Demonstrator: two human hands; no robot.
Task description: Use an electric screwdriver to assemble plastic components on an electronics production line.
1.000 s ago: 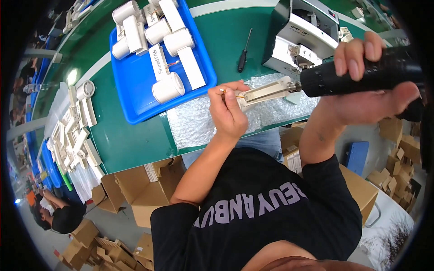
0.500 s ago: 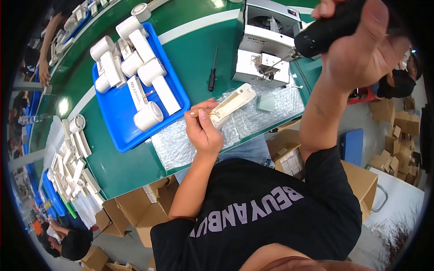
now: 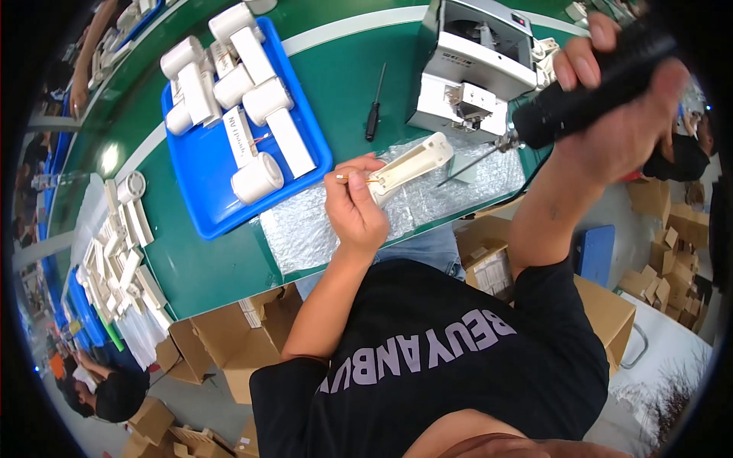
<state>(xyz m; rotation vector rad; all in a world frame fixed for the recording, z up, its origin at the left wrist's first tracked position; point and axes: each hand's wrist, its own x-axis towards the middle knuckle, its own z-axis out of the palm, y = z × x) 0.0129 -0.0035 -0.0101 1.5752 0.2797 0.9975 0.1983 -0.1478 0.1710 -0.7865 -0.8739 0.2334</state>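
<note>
My left hand [image 3: 357, 208] is closed around one end of an off-white plastic handle shell [image 3: 413, 166], its hollow side facing up. Thin orange wires [image 3: 353, 177] with a small white connector come out near my thumb. My right hand [image 3: 611, 133] grips a black electric screwdriver [image 3: 592, 90], held up at the right. Its long thin bit [image 3: 472, 167] points down and left, with the tip a little right of the shell and apart from it. Behind the bit stands a grey-and-white screw feeder machine [image 3: 477, 65].
A blue tray [image 3: 208, 195] holds several white handheld fans [image 3: 258, 177]. A black-handled screwdriver [image 3: 373, 118] lies between tray and feeder. Bubble wrap [image 3: 305, 238] covers the table's near edge. White plastic parts [image 3: 122, 263] are heaped at the left; cardboard boxes [image 3: 248, 336] stand below.
My right hand has drawn the electric screwdriver away from the feeder's front, bringing its bit toward the shell. My left hand still holds the shell. The whole view has shifted slightly.
</note>
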